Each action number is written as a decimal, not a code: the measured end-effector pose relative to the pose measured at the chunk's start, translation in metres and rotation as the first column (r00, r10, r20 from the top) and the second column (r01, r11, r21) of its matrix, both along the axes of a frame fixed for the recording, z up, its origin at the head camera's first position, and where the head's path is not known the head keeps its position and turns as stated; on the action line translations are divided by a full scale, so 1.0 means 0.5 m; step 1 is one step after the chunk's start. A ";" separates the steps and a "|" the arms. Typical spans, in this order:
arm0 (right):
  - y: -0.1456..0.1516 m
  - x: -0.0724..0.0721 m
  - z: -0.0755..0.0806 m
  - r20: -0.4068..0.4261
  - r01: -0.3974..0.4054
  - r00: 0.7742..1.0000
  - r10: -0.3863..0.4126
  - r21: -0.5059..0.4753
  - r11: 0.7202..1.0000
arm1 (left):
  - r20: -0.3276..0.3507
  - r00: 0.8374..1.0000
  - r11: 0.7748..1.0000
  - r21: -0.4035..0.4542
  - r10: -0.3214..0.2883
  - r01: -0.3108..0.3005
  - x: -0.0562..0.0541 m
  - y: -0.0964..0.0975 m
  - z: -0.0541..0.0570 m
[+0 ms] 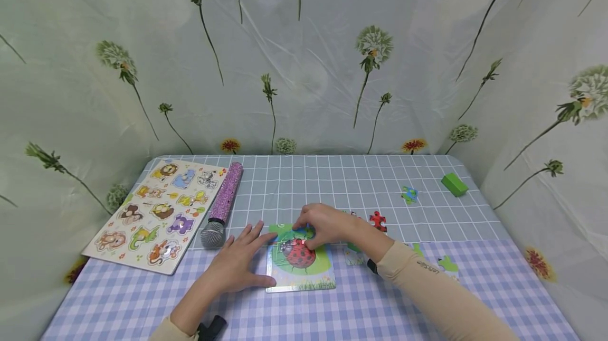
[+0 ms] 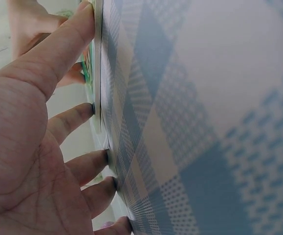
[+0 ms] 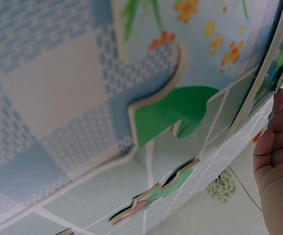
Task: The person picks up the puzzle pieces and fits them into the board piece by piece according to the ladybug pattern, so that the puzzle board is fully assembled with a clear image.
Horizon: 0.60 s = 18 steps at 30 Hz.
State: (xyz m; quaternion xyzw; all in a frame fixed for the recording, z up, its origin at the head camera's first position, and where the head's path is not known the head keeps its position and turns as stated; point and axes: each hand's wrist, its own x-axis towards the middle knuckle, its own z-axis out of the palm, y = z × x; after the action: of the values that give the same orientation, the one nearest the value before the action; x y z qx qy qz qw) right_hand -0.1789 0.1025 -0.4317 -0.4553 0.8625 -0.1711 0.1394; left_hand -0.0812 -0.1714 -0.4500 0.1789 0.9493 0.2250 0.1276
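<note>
A ladybug puzzle board (image 1: 285, 281) lies on the tablecloth between the two hands. My left hand (image 1: 240, 264) is spread at its left side, thumb at the lower left corner and index finger at the upper left. In the left wrist view the thumb (image 2: 58, 54) touches the board's edge (image 2: 98, 63), while the other fingertips rest on the cloth. Over the board's upper right my right hand (image 1: 325, 222) has its fingers curled, pinching a blue-green puzzle piece (image 1: 304, 232) between thumb and index finger. That piece is partly hidden by the fingers.
Right of the board lie a red puzzle piece (image 1: 378, 221), a blue-green one (image 1: 409, 195) and a light green one (image 1: 447, 264). A green block (image 1: 454, 185) sits farther right. At left are a glittery microphone (image 1: 227, 193) and an animal puzzle board (image 1: 178, 243).
</note>
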 end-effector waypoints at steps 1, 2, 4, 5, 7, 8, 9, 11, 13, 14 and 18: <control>0.001 0.000 0.000 -0.006 -0.002 1.000 0.002 0.001 1.000 | 0.001 1.000 1.000 0.000 0.000 0.000 0.000 0.000 0.001; 0.001 0.000 0.001 -0.010 -0.003 1.000 0.003 0.002 1.000 | 0.001 1.000 1.000 0.000 -0.001 0.001 0.000 0.001 0.002; 0.003 0.000 0.001 -0.008 -0.002 1.000 0.002 0.000 1.000 | 0.005 1.000 1.000 0.001 -0.002 0.002 0.000 0.001 0.004; 0.004 0.000 0.002 -0.003 0.001 1.000 -0.001 0.000 1.000 | 0.010 1.000 1.000 0.003 -0.001 0.001 0.000 0.002 0.004; 0.005 0.000 0.003 0.008 0.007 1.000 -0.007 -0.001 1.000 | 0.011 1.000 1.000 0.008 -0.002 0.002 0.001 0.002 0.006; 0.006 0.001 0.003 0.016 0.012 1.000 -0.012 -0.001 1.000 | 0.011 1.000 1.000 0.009 -0.002 0.002 0.001 0.003 0.006; 0.007 0.001 0.004 0.023 0.016 1.000 -0.016 -0.002 1.000 | 0.013 1.000 1.000 0.010 0.000 0.000 0.002 0.003 0.007; 0.007 0.001 0.004 0.027 0.021 0.999 -0.021 0.002 1.000 | 0.014 1.000 1.000 0.008 0.003 -0.003 0.001 0.003 0.006; 0.007 0.002 0.005 0.029 0.023 0.999 -0.023 0.006 1.000 | 0.015 1.000 1.000 0.004 0.008 -0.008 0.001 0.004 0.006; 0.007 0.002 0.005 0.030 0.023 0.999 -0.024 0.007 1.000 | 0.014 1.000 1.000 0.000 0.009 -0.009 0.000 0.004 0.005; 0.007 0.001 0.004 0.019 0.018 1.000 -0.019 0.009 1.000 | 0.001 1.000 1.000 -0.012 0.012 -0.012 -0.001 0.004 0.004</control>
State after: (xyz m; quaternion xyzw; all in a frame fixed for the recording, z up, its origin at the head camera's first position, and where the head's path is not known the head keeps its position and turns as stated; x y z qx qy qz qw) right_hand -0.1783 0.1061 -0.4296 -0.4451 0.8661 -0.1731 0.1479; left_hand -0.0816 -0.1695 -0.4481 0.1724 0.9516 0.2201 0.1278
